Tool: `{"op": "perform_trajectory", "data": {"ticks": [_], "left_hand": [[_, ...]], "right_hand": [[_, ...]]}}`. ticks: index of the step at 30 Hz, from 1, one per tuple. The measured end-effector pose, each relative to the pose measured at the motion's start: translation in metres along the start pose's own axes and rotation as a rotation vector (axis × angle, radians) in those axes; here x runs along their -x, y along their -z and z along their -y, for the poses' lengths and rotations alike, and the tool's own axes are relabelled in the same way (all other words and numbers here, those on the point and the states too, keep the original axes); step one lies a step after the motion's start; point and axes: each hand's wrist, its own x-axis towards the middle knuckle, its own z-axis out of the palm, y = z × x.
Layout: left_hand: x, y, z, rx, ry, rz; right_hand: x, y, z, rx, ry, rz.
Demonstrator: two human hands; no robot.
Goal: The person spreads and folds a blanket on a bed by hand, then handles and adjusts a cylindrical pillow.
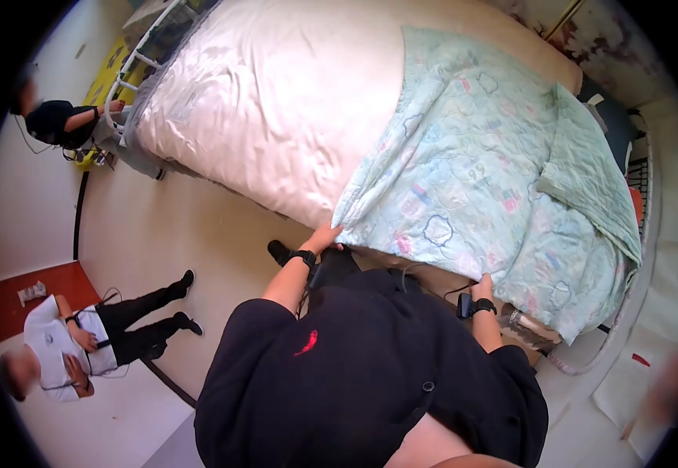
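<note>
No readable text: digit-like print (477,170) on quilt (440,148), emblem (49,340) on white shirt (49,360) (both too small).

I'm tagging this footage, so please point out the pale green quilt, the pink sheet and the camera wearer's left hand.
Pale green quilt (463,168), head view: middle of its patterned top.
Pink sheet (276,109), head view: its creased surface.
Left hand (325,237), head view: back of the hand.

A person (70,339) stands near a reddish surface (70,281)
</note>
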Motion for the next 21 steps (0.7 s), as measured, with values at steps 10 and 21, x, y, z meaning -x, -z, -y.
{"op": "perform_trajectory", "data": {"ticks": [10,21], "left_hand": [[-0.093,0.15,-0.224,0.578,-0.261,-0.039],[0.051,0.372,-0.336,0.794,-1.256,-0.67]], "right_hand": [[0.136,-0.164,0.131,0.723,0.624,-0.178],[0.387,-0.412,0.111,1.065,0.969,0.841]]}}
